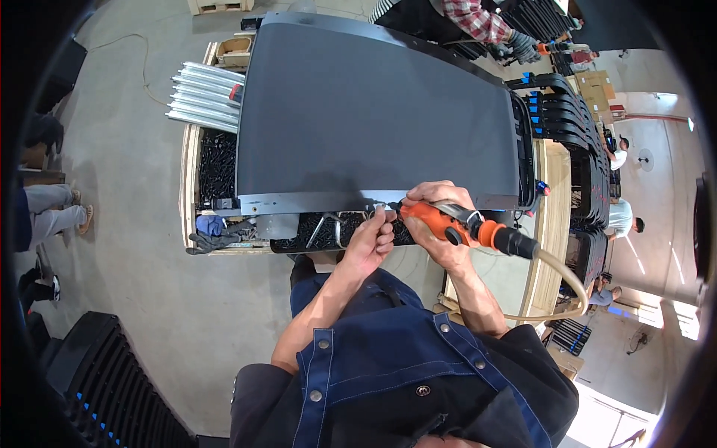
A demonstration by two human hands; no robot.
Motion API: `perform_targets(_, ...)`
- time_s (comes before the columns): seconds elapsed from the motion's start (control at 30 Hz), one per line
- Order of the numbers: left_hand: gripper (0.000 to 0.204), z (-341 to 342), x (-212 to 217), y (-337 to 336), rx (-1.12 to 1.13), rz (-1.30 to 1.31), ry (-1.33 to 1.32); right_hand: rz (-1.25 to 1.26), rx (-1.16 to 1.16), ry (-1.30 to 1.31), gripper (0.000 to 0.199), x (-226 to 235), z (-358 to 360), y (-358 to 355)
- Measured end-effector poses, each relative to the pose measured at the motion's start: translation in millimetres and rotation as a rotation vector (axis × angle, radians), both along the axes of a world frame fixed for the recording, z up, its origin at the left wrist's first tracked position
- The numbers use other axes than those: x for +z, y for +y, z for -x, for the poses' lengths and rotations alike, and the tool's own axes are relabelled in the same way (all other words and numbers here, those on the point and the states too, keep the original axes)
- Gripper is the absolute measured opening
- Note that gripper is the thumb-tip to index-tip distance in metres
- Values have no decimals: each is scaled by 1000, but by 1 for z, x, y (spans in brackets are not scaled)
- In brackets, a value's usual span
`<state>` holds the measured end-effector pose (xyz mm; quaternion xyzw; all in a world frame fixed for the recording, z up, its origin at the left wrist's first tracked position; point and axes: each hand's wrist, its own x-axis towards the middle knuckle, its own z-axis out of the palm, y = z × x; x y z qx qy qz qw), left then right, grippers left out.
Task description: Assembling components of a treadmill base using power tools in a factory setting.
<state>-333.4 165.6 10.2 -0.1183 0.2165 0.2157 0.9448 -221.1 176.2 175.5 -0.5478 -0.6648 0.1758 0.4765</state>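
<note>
My right hand (437, 243) is wrapped round an orange power screwdriver (429, 216), whose tip points left along the near edge of a large dark grey panel (373, 112). A pale hose (571, 276) curves from the tool's rear end. Close by the tip, my left hand (370, 243) has its thumb and finger pinched together. A small light piece shows at those fingertips, too small to name. The panel lies flat, with a paler grey strip (299, 201) along its near side. Below that edge sits a black tray (317, 231) of small dark parts.
Metal tubes (205, 93) jut out left of the panel, above a bin of black screws (216, 164). Dark gloves (216, 243) lie at the near left corner. Stacked black frames (567, 112) stand right. Across the panel, a co-worker's gloved hand (523, 46) is beside another orange tool.
</note>
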Motion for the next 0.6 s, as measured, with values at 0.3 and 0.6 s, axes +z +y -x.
perform_targets(0.3,25,-12,-1,-5,74,146,-72,64,23,177,48,-17,-4,-12)
perform_targets(0.6,28,21,3,-24,-17,-261,54,154,134,227,40,-30,-11,15)
